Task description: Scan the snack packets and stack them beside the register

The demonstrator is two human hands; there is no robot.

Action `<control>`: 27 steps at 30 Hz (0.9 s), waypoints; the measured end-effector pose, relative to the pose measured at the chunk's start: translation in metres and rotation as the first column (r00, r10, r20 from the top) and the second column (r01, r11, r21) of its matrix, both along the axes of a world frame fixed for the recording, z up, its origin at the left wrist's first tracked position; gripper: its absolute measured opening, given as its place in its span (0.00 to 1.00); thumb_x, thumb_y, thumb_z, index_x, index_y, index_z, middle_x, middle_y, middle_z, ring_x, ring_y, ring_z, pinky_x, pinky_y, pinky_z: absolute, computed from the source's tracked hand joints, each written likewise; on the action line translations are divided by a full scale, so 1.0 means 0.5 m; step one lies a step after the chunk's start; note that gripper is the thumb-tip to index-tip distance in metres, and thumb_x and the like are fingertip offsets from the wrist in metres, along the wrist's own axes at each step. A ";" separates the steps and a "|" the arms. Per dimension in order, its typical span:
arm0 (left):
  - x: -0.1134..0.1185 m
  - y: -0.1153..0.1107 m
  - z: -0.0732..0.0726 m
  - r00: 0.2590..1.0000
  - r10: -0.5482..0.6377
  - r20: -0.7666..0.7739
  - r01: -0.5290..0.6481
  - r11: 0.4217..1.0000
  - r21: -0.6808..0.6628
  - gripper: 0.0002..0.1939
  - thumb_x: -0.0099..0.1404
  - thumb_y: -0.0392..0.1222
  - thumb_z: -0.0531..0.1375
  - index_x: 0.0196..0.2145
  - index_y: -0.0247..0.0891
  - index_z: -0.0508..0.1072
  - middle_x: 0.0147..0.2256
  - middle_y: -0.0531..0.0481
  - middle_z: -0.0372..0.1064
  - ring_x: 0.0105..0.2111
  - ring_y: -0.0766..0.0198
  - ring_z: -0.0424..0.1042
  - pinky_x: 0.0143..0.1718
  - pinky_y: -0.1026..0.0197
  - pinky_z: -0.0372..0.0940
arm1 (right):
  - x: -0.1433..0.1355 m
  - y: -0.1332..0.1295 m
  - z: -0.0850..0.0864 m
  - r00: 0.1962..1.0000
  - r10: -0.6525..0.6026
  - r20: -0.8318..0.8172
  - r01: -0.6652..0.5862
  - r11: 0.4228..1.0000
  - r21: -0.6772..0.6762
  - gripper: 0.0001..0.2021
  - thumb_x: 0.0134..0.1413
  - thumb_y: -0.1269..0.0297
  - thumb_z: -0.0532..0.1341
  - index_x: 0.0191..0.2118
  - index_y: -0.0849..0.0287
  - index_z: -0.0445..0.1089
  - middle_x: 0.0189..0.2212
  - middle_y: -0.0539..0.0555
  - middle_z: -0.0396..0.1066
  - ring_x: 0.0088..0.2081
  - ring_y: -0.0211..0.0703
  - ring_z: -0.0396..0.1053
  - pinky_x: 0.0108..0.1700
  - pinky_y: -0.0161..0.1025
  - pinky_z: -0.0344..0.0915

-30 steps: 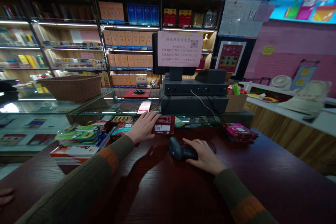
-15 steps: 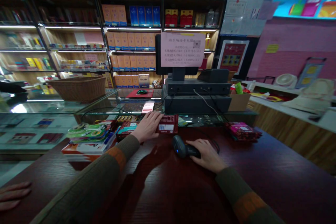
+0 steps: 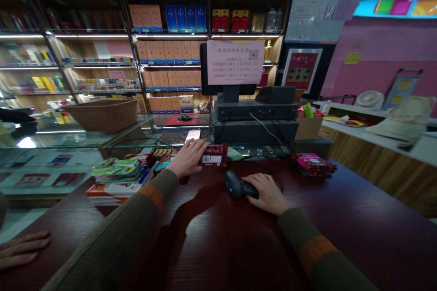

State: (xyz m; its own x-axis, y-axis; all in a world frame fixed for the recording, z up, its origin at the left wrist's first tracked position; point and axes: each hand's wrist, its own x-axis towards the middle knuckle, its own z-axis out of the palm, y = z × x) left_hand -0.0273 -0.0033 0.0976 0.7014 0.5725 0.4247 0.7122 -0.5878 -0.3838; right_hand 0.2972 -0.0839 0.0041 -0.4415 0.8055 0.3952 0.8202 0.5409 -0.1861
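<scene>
My left hand (image 3: 189, 157) reaches forward and has its fingers closed over the left end of a flat, dark red packet (image 3: 215, 153). A white barcode label shows on the packet's front. My right hand (image 3: 268, 193) is wrapped round the handle of a black barcode scanner (image 3: 233, 185), low over the brown counter. The scanner's head is turned left, and a small blue light glows on it. Behind my left fingers lies a phone (image 3: 193, 135) with a bright screen, on the glass case.
Left of my arm is a pile of packaged goods (image 3: 119, 176). Stacked dark red and pink packets (image 3: 313, 165) lie at the right. Behind stand a till with a monitor (image 3: 235, 62) and a wicker basket (image 3: 104, 116). Another person's hand (image 3: 23, 249) rests on the counter at the left.
The view has shifted slightly. My left hand stays on the dark red packet, which is a little more tilted, and my right hand keeps the scanner. The other person's hand appears slightly farther right.
</scene>
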 end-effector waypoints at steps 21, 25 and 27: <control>0.006 -0.014 -0.001 0.999 0.021 0.029 -0.022 1.000 0.017 0.47 0.56 0.49 0.66 0.68 0.35 0.51 0.61 0.37 0.60 0.62 0.46 0.59 0.67 0.47 0.46 | -0.005 -0.006 -0.004 1.000 -0.003 0.004 0.003 0.999 0.042 0.23 0.52 0.64 0.61 0.55 0.56 0.69 0.47 0.58 0.74 0.50 0.52 0.68 0.56 0.50 0.55; 0.005 -0.013 -0.007 0.998 0.040 0.039 -0.041 0.999 0.015 0.47 0.56 0.49 0.66 0.67 0.34 0.52 0.61 0.37 0.60 0.62 0.46 0.58 0.67 0.47 0.45 | -0.006 -0.006 -0.003 1.000 0.016 0.001 -0.016 0.998 0.056 0.24 0.52 0.64 0.62 0.56 0.56 0.68 0.47 0.58 0.74 0.50 0.52 0.68 0.57 0.51 0.54; 0.005 -0.013 -0.009 0.998 0.048 0.041 -0.049 0.999 0.012 0.48 0.56 0.49 0.66 0.67 0.33 0.51 0.62 0.36 0.59 0.62 0.46 0.58 0.67 0.47 0.45 | -0.006 -0.008 -0.001 1.000 0.029 0.005 -0.030 0.998 0.060 0.24 0.52 0.64 0.62 0.56 0.56 0.67 0.47 0.58 0.74 0.50 0.52 0.68 0.58 0.52 0.53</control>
State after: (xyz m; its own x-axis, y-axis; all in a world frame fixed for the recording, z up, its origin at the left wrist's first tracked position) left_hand -0.0245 -0.0100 0.0930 0.6549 0.5998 0.4597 0.7549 -0.5473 -0.3614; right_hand 0.2941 -0.0879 0.0037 -0.4668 0.7670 0.4403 0.8045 0.5751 -0.1488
